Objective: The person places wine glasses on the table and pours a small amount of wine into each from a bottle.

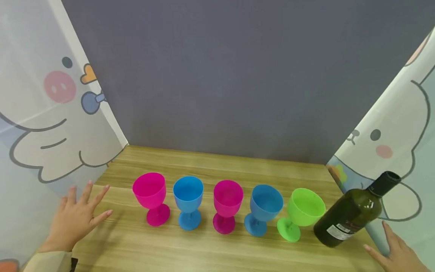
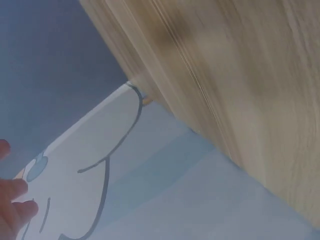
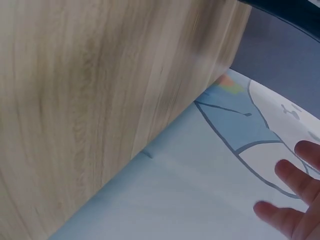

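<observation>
Five goblets stand in a row across the table: a pink goblet (image 1: 149, 190) at the left, a blue goblet (image 1: 188, 194), a second pink goblet (image 1: 228, 198), another blue goblet (image 1: 266, 203) and a green goblet (image 1: 305, 207). At the row's right end a dark green bottle (image 1: 357, 211) with a white label stands upright. My left hand (image 1: 76, 215), fingers spread, is left of the first pink goblet and touches none of the goblets. Beyond the bottle, at the lower right, my right hand (image 1: 397, 251) has its fingers extended and holds nothing; part of it is cut off.
The wooden table (image 1: 190, 253) meets a dark grey panel (image 1: 221, 83) at the back. Cartoon-printed sheets hang on both sides, a left sheet (image 1: 30, 94) and a right sheet (image 1: 401, 113). A dark edge (image 3: 295, 12) crosses the right wrist view's top corner.
</observation>
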A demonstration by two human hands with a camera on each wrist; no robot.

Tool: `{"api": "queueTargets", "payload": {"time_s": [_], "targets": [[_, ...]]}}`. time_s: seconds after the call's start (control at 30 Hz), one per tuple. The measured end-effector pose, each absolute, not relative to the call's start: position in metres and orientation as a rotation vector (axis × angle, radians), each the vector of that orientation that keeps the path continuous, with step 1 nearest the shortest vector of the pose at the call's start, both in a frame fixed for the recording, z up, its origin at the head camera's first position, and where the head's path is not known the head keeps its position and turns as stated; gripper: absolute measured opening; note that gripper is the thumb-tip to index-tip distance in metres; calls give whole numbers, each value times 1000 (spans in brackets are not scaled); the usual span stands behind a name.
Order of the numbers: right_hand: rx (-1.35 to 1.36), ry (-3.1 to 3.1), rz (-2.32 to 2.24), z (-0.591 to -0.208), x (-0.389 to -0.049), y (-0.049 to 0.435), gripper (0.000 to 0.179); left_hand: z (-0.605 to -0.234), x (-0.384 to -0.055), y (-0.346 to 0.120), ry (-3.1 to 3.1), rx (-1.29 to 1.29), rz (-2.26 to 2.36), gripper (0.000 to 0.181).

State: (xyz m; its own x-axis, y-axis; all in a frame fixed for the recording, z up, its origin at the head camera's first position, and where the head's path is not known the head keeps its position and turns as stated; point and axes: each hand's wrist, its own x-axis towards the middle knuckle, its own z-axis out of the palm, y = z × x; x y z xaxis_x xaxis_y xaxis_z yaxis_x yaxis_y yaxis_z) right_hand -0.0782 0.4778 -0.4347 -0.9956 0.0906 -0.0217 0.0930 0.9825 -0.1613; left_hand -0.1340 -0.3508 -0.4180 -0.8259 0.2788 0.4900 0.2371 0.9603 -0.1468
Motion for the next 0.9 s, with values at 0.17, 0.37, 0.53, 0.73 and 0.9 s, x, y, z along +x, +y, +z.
{"api": "queueTargets", "payload": {"time_s": [0.17,0.37,0.53,0.73,0.9], "targets": [[112,3156,-439,-431,-80,474,107,-416,-132,-343,-2588,-381,25,78],[293,3196,-613,-432,-78,461,107,-416,-132,-331,-2557,-439,-120,69],[439,3217,-891,-431,-76,452,104,-414,-133,-320,-2542,-444,-272,67],[460,3218,-1126,-432,-77,443,100,-405,-130,-314,-2492,-444,-432,65],[413,3258,-1127,-433,-78,437,98,-400,-126,-312,-2558,-440,-543,52]]}}
